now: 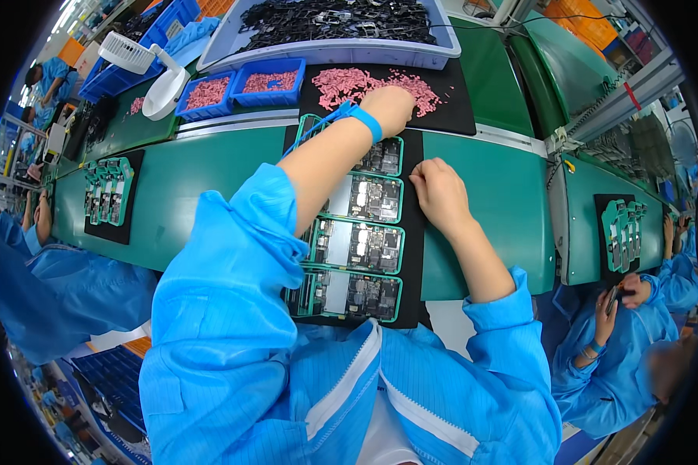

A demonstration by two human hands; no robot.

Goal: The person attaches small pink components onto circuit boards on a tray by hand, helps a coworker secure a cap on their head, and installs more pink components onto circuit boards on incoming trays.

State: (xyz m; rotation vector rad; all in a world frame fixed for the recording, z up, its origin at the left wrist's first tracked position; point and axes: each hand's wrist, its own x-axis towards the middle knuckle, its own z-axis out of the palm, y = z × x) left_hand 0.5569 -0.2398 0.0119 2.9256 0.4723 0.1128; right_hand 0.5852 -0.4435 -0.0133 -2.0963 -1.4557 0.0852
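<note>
My left hand (389,110), with a blue wrist strap (364,122) on its wrist, reaches over a loose heap of small pink pieces (340,87). Its fingers bend down and are mostly hidden, so what they grip does not show. My right hand (440,191) is beside the black mat (413,256), fingers curled and thumb against them; anything in the pinch is too small to make out. A column of several green-edged phone frames with circuit boards (376,246) lies on that mat. My left forearm covers part of the upper ones.
Two blue trays of pink pieces (270,62) stand left of the heap. Behind is a large pale bin (326,54) of black parts. A white fan (163,93) stands at left. More phone frames lie left (108,190) and right (623,232), near co-workers.
</note>
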